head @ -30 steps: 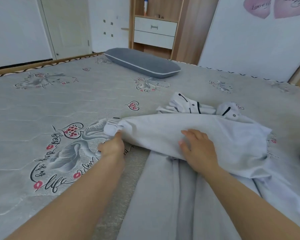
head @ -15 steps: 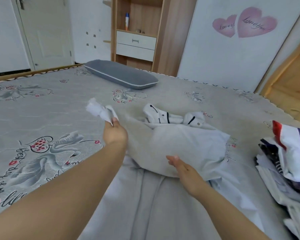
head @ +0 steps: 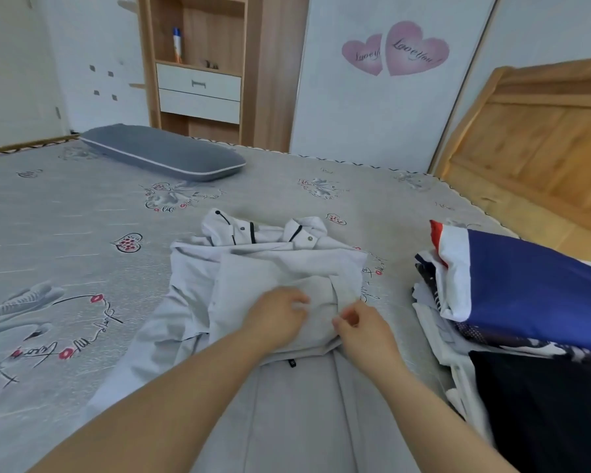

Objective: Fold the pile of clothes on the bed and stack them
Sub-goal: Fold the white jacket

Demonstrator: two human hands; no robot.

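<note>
Head view, what's in front of the person?
— A pale grey shirt point(head: 280, 268) lies spread on the bed point(head: 82, 254), collar at the far end, its body running toward the near edge. Both sleeves are folded across the chest

And the hands?
— Both sit on the folded sleeve fabric at the middle of the shirt. The left hand point(head: 275, 317) lies knuckles up with its fingers bent down onto the cloth; whether it actually grips a fold, I cannot tell. The right hand point(head: 364, 327), just beside it, pinches the sleeve end between thumb and fingertips

Where's everything else to be folded?
— A pile of clothes point(head: 512, 312) sits at the right edge, near the shirt but apart from it: a blue, white and red piece on top, white and dark items beneath

Anything further back?
— A grey pillow point(head: 164, 153) lies at the far left of the bed. Beyond it stands a wooden shelf unit point(head: 198, 66) with white drawers, and a white panel with two pink heart stickers point(head: 394, 49). A wooden headboard point(head: 539, 128) is at the far right
</note>
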